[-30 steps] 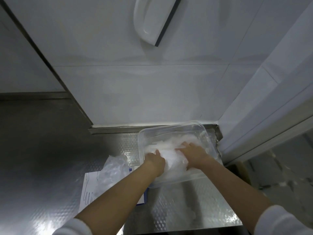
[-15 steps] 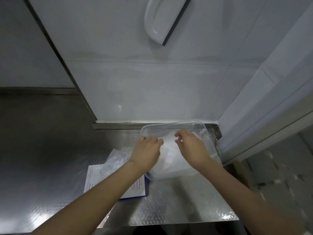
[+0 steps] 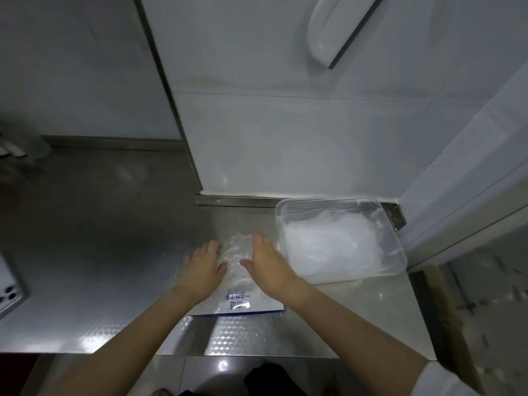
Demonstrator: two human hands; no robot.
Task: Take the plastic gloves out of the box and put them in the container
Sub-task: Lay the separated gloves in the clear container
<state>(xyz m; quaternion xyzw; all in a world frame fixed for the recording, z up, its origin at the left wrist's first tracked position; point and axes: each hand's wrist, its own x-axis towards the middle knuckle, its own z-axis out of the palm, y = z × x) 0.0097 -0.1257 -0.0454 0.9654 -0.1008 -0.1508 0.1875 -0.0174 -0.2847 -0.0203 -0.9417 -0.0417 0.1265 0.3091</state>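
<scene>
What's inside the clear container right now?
A heap of translucent white plastic gloves lies in the clear container; anything beneath the heap is covered.

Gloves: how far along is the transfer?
Done: a white pile of gloves lies in the clear container. In hand: left hand and right hand, both open, flank a clear bundle on the box. Left: moving that bundle over.

- The steel counter (image 3: 114, 252) has an embossed pattern.
- The clear container (image 3: 398, 247) stands at its far right corner.
- The flat box (image 3: 245, 305) lies just left of it.
- A phone (image 3: 11, 290) lies at the left edge.
</scene>
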